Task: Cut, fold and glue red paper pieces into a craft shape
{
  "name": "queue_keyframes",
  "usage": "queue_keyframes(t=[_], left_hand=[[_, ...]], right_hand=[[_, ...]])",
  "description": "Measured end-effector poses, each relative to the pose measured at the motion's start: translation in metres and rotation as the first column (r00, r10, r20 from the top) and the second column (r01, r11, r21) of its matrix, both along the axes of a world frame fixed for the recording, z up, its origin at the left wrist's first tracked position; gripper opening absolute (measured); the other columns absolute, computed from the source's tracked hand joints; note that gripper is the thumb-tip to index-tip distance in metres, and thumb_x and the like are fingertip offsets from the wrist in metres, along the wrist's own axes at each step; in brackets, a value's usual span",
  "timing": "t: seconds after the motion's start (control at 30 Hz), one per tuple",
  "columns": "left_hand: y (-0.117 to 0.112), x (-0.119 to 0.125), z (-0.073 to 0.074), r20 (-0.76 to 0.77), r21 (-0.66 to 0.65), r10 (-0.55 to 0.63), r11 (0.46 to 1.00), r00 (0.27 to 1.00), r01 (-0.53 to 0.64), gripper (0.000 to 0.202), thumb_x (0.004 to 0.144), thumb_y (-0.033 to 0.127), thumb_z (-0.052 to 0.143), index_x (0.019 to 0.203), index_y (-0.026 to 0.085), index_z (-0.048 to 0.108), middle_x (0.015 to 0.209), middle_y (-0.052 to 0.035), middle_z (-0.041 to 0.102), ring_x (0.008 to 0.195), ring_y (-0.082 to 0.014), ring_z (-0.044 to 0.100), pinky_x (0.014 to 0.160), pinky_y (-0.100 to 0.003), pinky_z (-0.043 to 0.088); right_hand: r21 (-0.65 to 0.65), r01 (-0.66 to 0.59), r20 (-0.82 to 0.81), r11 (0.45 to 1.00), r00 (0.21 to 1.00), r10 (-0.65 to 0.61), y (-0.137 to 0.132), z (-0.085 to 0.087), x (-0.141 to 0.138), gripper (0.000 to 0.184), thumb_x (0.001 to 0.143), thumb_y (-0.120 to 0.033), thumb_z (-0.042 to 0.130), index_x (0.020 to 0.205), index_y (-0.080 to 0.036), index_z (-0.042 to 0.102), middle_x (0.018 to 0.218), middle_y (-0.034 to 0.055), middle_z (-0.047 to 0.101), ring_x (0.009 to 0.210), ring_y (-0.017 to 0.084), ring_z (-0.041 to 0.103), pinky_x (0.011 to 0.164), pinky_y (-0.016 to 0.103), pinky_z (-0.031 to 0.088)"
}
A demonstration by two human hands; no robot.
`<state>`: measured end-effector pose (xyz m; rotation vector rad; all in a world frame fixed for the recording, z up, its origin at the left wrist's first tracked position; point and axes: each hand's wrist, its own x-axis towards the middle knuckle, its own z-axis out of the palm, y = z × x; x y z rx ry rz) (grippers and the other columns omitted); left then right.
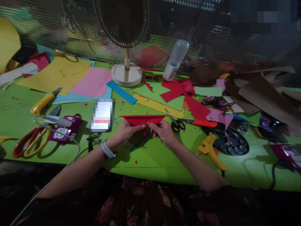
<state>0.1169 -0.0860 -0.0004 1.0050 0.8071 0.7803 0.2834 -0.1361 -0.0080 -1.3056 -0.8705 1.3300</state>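
Note:
A folded piece of red paper [138, 120] is held between both hands above the green tabletop [124, 164], its long straight edge facing away from me. My left hand [127, 131], with a pale watch strap on the wrist, grips the paper's left part, thumb on top. On the right part, my right hand [163, 131] pinches it near the middle, thumb close to the left thumb. Small black-handled scissors [178, 125] lie just beyond my right hand. Below the paper, a thin blue strip [138, 143] rests on the table.
Left are a phone [101, 115], large scissors [30, 142], a purple box [67, 128] with a cable, and a yellow cutter [44, 103]. A fan [127, 73] and bottle [175, 62] stand behind. Right are an orange cutter [204, 123], yellow glue gun [209, 147] and black palette [237, 144].

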Motion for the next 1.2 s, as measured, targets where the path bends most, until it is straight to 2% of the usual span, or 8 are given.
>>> queue_keyframes(t=[0.2, 0.37, 0.53, 0.73, 0.97, 1.07, 1.2], left_hand=[[0.002, -0.003, 0.003, -0.001, 0.062, -0.062, 0.996, 0.998, 0.062, 0.023, 0.068, 0.025, 0.080, 0.086, 0.014, 0.072, 0.088, -0.0098, 0.073, 0.075, -0.0189, 0.065, 0.073, -0.033, 0.052], [0.005, -0.005, 0.003, 0.020, 0.072, -0.121, 0.990, 0.992, 0.120, 0.028, 0.069, 0.025, 0.079, 0.091, 0.011, 0.070, 0.089, -0.0117, 0.073, 0.077, -0.0194, 0.065, 0.077, -0.035, 0.052], [0.008, -0.007, 0.005, 0.022, 0.028, -0.120, 0.993, 0.993, 0.119, 0.033, 0.066, 0.025, 0.081, 0.093, 0.011, 0.069, 0.091, -0.0116, 0.073, 0.074, -0.0183, 0.066, 0.074, -0.033, 0.053], [0.010, -0.010, 0.007, 0.036, 0.008, -0.126, 0.992, 0.991, 0.126, 0.033, 0.066, 0.025, 0.081, 0.095, 0.013, 0.070, 0.089, -0.0112, 0.073, 0.072, -0.0181, 0.067, 0.069, -0.032, 0.053], [0.011, -0.010, 0.005, 0.007, 0.005, -0.090, 0.996, 0.996, 0.090, 0.026, 0.066, 0.028, 0.081, 0.084, 0.012, 0.071, 0.080, -0.0093, 0.073, 0.066, -0.0168, 0.065, 0.063, -0.029, 0.051], [0.009, -0.009, 0.007, 0.004, -0.020, -0.080, 0.997, 0.997, 0.080, 0.026, 0.066, 0.028, 0.081, 0.083, 0.011, 0.071, 0.079, -0.0089, 0.072, 0.064, -0.0155, 0.064, 0.062, -0.029, 0.051], [0.006, -0.006, 0.007, 0.055, -0.056, -0.080, 0.995, 0.995, 0.083, 0.033, 0.064, 0.024, 0.082, 0.092, 0.012, 0.069, 0.086, -0.0095, 0.073, 0.069, -0.0156, 0.065, 0.069, -0.031, 0.053]], right_hand=[[-0.013, -0.077, 0.007, 0.997, 0.997, 0.077, -0.001, 0.001, 0.007, 0.030, 0.067, -0.043, 0.077, 0.065, -0.015, 0.068, 0.061, 0.0037, 0.069, 0.037, 0.007, 0.053, 0.036, 0.019, 0.043], [-0.058, -0.125, 0.038, 0.990, 0.991, 0.127, -0.003, 0.010, 0.010, 0.028, 0.068, -0.040, 0.075, 0.063, -0.014, 0.070, 0.049, 0.0036, 0.065, 0.038, 0.009, 0.055, 0.038, 0.020, 0.043], [-0.076, -0.134, 0.014, 0.988, 0.991, 0.135, -0.002, 0.014, 0.014, 0.027, 0.065, -0.038, 0.078, 0.065, -0.013, 0.070, 0.062, 0.0068, 0.072, 0.040, 0.011, 0.059, 0.041, 0.020, 0.047], [-0.096, -0.160, -0.002, 0.982, 0.987, 0.160, -0.001, 0.012, 0.022, 0.026, 0.066, -0.037, 0.079, 0.068, -0.013, 0.070, 0.063, 0.0072, 0.073, 0.040, 0.011, 0.058, 0.041, 0.022, 0.049], [-0.081, -0.179, -0.025, 0.981, 0.984, 0.177, -0.002, 0.015, 0.033, 0.026, 0.066, -0.036, 0.079, 0.072, -0.013, 0.068, 0.067, 0.0053, 0.073, 0.041, 0.010, 0.059, 0.044, 0.021, 0.050], [-0.083, -0.172, -0.041, 0.982, 0.985, 0.170, -0.003, 0.014, 0.032, 0.027, 0.068, -0.038, 0.076, 0.074, -0.013, 0.068, 0.065, 0.0046, 0.072, 0.041, 0.010, 0.058, 0.041, 0.020, 0.048], [-0.090, -0.156, 0.000, 0.984, 0.988, 0.157, -0.005, 0.011, 0.021, 0.032, 0.071, -0.044, 0.074, 0.068, -0.013, 0.068, 0.060, 0.0054, 0.070, 0.038, 0.009, 0.056, 0.036, 0.019, 0.042]])
